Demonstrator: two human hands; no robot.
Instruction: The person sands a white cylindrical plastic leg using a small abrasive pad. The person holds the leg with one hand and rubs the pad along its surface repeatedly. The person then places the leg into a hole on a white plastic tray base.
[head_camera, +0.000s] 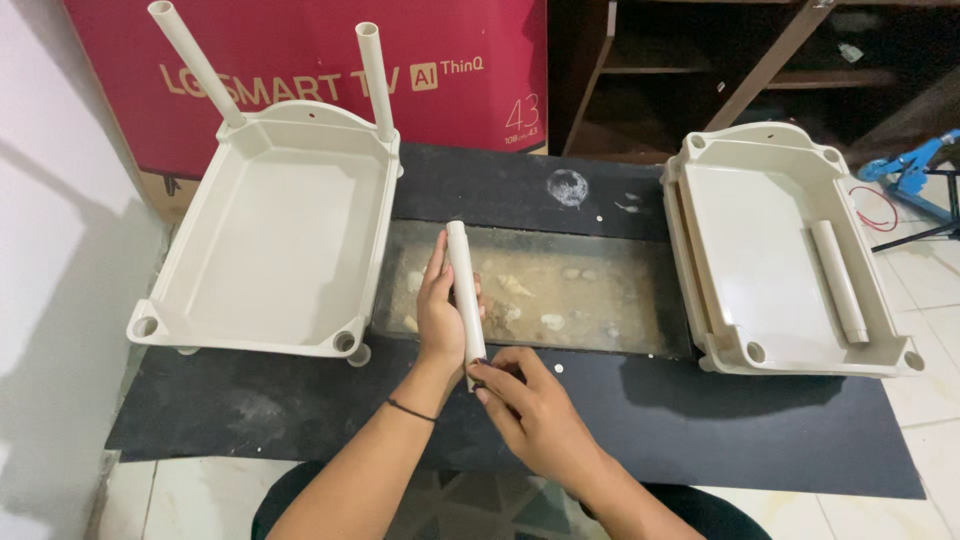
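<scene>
Cream plastic tube (465, 290), smooth with a faint sheen, lying against bare fingers (436, 272). Left tray (270, 230) and right tray (780, 250), moulded plastic, semi-gloss, are reflecting light softly. Black mat (640, 410) is looking matt and scuffed. Red carton (300, 60), printed cardboard, is showing a slight gloss.

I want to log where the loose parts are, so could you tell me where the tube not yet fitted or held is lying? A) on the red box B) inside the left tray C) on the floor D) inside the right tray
D: a loose tube lies inside the right tray, while the left tray holds none lying in it.
</scene>
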